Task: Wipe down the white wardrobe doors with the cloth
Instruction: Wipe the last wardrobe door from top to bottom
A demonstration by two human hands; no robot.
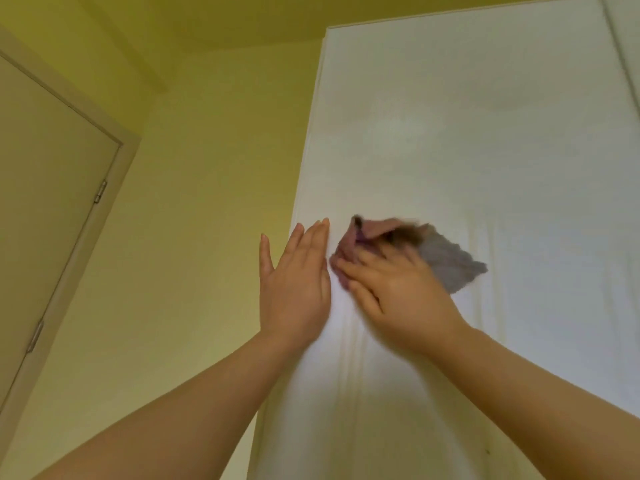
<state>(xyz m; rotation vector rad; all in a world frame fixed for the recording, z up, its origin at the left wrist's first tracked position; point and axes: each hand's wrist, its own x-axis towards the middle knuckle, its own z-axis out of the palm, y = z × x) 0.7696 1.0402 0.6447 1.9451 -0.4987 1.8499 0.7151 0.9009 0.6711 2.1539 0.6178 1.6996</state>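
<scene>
Cloth (450, 268) is pressed to the door (485, 133) by the right hand (398, 289), fingers apparently spread flat, though blurred; the left hand (298, 282) is laid flat, fingers straight, at its left edge.

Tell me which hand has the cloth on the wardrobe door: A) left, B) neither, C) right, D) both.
C: the right hand presses the cloth against the wardrobe door, while the left hand lies flat by the door's left edge, clear of the cloth.
</scene>
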